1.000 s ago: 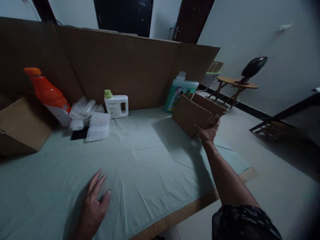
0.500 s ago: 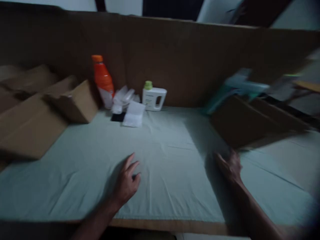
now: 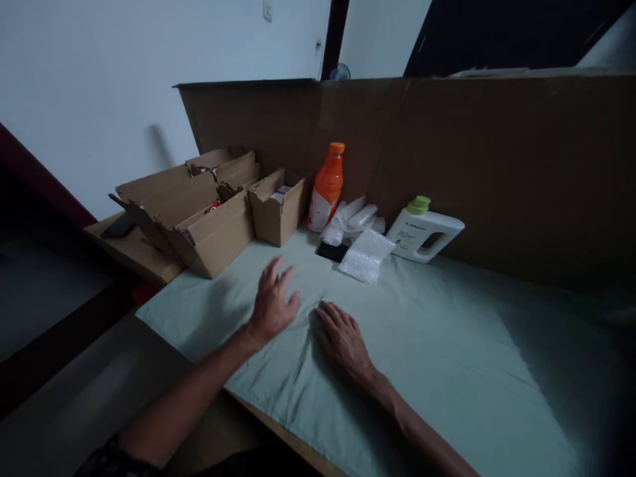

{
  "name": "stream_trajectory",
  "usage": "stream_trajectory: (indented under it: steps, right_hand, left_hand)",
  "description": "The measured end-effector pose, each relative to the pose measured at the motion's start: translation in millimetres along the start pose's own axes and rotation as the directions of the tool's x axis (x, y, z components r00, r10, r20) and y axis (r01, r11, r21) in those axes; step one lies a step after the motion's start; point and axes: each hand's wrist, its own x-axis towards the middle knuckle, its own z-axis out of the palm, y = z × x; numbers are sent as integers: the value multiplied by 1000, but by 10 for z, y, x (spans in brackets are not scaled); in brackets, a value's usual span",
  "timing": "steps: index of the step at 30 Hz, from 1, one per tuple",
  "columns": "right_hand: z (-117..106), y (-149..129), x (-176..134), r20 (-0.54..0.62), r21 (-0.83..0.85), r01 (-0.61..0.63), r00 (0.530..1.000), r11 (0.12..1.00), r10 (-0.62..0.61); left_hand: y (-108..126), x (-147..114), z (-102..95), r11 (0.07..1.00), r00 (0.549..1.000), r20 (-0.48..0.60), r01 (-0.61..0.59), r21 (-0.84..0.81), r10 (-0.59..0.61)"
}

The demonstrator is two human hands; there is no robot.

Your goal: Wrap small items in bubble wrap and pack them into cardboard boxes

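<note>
Above the pale green cloth, my left hand is raised with its fingers apart and nothing in it. My right hand lies palm down on the cloth beside it, fingers stretched out and holding nothing. Just beyond the hands are a sheet of bubble wrap and a dark flat item, partly covered. Crumpled clear wrapping sits behind them. An orange bottle leans slightly against the back, and a white jug with a green cap stands to its right.
Cardboard boxes line the left side, with small red items inside. A smaller cardboard box stands next to them, holding something pale. Tall cardboard walls the back. At far left, a dark flat object rests on a brown surface.
The view has swung left, bringing the left boxes and table edge in and losing the right-hand box. My right hand has moved left, close to my left hand, and now lies flat.
</note>
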Motion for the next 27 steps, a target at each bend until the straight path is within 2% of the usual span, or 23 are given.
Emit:
stream_trajectory:
  steps: [3, 5, 7, 9, 12, 15, 18, 23, 25, 27]
  right_hand:
    - [52, -39, 6, -1, -5, 30, 1000, 1000, -30]
    - [46, -18, -13, -3, -6, 35, 999, 999, -35]
    - [32, -6, -25, -6, -16, 31, 1000, 999, -31]
    - [19, -9, -26, -3, -23, 25, 1000, 999, -25]
    - [3, -23, -19, 13, -12, 31, 999, 999, -31]
    - [-17, -37, -10, 27, 0, 20, 999, 1000, -20]
    - [-34, -54, -3, 28, 13, 8, 1000, 1000, -9]
    - [-7, -33, -5, -10, 79, 21, 1000, 997, -20]
    - [34, 18, -26, -62, 139, -3, 998, 990, 11]
    - [75, 81, -58, -142, 221, -45, 987, 974, 78]
  left_hand:
    - [-307, 829, -187, 993, 993, -112, -32, 118, 45]
    - [-444, 1342, -196, 986, 990, -134, -12, 169, 35]
    - [-554, 1734, -121, 980, 992, -128, 33, 194, -8]
    - [-647, 1970, -10, 976, 995, -90, 64, 207, -47]
    - [-735, 2052, 106, 975, 996, -77, 59, 215, -44]
    - [-708, 1872, 78, 976, 991, -134, 12, 220, 18]
    - [-542, 1477, -88, 964, 975, -166, -105, 246, 148]
    - [-187, 421, -588, 924, 922, -205, -266, 274, 327]
    - [-117, -75, -810, 925, 905, -260, -266, 271, 337]
    - [-106, -543, -994, 950, 889, -365, -196, 243, 276]
